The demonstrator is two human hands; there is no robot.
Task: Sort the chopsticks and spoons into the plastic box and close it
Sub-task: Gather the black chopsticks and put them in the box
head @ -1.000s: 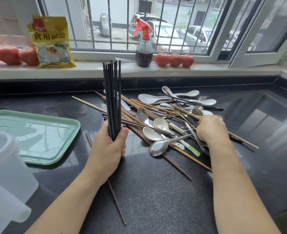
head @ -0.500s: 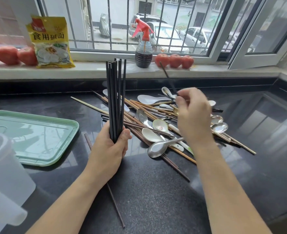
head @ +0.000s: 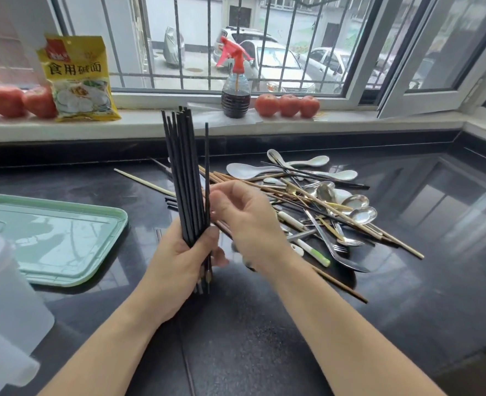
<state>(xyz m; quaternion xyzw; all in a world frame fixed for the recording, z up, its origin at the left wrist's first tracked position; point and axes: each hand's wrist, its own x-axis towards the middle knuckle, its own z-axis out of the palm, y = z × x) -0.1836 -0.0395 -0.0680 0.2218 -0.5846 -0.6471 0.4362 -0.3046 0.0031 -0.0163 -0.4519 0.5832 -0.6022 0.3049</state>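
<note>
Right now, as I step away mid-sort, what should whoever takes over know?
Left hand: grips the bundle of black chopsticks upright, tips on the counter.
Right hand: pinches one more black chopstick against the bundle.
Pile of wooden chopsticks and spoons: unsorted on the black counter.
Plastic box: at the left edge; green lid off, lying beside it.
Done: black chopsticks gathered.
Left: box everything, close the lid.

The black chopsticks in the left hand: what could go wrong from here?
1. The left hand grips the bundle of black chopsticks low, so the fanned tops may splay and one could slip out.
2. The right hand pinches a single black chopstick standing apart from the bundle; pushing it in could knock others loose.
</note>
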